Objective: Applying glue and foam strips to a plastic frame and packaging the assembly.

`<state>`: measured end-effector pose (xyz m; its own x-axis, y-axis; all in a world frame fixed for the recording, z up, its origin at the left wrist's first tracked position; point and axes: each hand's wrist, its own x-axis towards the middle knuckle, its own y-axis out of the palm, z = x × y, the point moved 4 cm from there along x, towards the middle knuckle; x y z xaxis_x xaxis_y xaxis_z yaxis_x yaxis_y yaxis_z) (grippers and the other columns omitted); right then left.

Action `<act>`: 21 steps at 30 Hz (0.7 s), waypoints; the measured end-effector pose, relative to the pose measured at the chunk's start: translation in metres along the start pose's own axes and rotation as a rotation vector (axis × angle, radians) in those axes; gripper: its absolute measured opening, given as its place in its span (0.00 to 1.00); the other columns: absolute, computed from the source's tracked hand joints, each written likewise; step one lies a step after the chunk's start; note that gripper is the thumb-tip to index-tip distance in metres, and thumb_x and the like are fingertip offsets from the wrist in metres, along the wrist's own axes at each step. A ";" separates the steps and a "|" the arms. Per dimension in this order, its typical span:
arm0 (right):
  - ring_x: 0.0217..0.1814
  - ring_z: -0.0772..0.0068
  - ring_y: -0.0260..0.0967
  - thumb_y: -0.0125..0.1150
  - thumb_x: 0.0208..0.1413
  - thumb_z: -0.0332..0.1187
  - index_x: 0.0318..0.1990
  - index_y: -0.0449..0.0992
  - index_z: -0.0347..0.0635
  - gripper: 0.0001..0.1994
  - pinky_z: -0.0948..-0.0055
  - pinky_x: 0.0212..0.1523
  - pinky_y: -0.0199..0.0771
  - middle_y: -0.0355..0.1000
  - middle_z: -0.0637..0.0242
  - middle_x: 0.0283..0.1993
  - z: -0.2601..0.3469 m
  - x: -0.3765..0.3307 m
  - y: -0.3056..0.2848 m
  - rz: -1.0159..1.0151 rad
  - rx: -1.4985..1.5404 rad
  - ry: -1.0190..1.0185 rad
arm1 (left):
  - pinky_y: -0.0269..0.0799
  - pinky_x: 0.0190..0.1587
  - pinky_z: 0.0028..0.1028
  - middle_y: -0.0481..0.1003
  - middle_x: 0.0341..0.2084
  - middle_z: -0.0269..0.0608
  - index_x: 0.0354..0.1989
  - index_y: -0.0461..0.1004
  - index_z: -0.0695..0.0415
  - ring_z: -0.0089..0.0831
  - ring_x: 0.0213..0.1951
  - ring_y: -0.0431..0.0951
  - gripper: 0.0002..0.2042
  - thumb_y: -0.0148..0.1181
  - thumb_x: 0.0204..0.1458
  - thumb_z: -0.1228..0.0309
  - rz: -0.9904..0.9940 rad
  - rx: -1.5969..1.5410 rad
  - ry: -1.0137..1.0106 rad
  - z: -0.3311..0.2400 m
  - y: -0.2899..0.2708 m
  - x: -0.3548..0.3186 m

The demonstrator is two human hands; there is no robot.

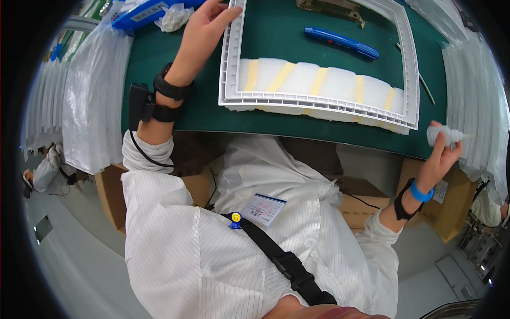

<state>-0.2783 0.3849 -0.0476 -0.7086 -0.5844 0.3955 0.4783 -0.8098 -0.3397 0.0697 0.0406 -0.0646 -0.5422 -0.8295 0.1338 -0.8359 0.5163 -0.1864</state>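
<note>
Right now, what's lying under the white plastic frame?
A white foam strip with yellow bands shows beneath the white plastic frame's near edge, on the green mat. The foam's underside is hidden.

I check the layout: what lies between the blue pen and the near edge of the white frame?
In the head view, bare green mat, then white foam with yellow stripes, lies between blue pen and white frame.

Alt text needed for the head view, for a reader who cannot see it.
A person in a white striped coat rests the left hand on a white rectangular frame lying on a green table, while the right hand holds a small white bottle. A blue pen lies inside the frame.
</note>
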 end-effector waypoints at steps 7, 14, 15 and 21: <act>0.35 0.73 0.69 0.59 0.58 0.31 0.56 0.56 0.38 0.23 0.76 0.39 0.69 0.73 0.55 0.37 0.057 -0.071 0.044 0.312 0.205 0.014 | 0.66 0.31 0.16 0.72 0.31 0.30 0.63 0.63 0.66 0.15 0.30 0.70 0.23 0.54 0.61 0.71 -0.054 0.014 0.018 0.000 0.000 -0.001; 0.33 0.77 0.70 0.66 0.53 0.34 0.51 0.71 0.35 0.20 0.79 0.34 0.68 0.73 0.62 0.39 0.053 -0.079 0.058 0.402 0.195 0.089 | 0.66 0.31 0.15 0.72 0.31 0.29 0.62 0.65 0.66 0.14 0.30 0.70 0.22 0.54 0.61 0.70 -0.055 0.035 0.034 0.000 0.004 -0.001; 0.33 0.78 0.70 0.67 0.52 0.35 0.50 0.73 0.35 0.20 0.79 0.34 0.68 0.74 0.62 0.39 0.053 -0.076 0.056 0.413 0.137 0.019 | 0.66 0.31 0.15 0.72 0.31 0.29 0.61 0.65 0.66 0.14 0.30 0.70 0.21 0.54 0.61 0.70 -0.062 0.011 0.017 0.000 0.005 -0.002; 0.32 0.78 0.71 0.67 0.49 0.33 0.49 0.75 0.35 0.19 0.80 0.33 0.68 0.76 0.63 0.38 0.065 -0.066 0.057 0.456 0.034 0.002 | 0.67 0.32 0.15 0.73 0.32 0.30 0.61 0.65 0.65 0.14 0.31 0.71 0.21 0.54 0.61 0.70 -0.059 -0.040 -0.012 0.000 0.004 -0.002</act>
<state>-0.1703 0.3739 -0.0373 -0.4226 -0.8815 0.2104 0.7585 -0.4711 -0.4502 0.0672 0.0443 -0.0662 -0.4906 -0.8614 0.1313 -0.8695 0.4739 -0.1395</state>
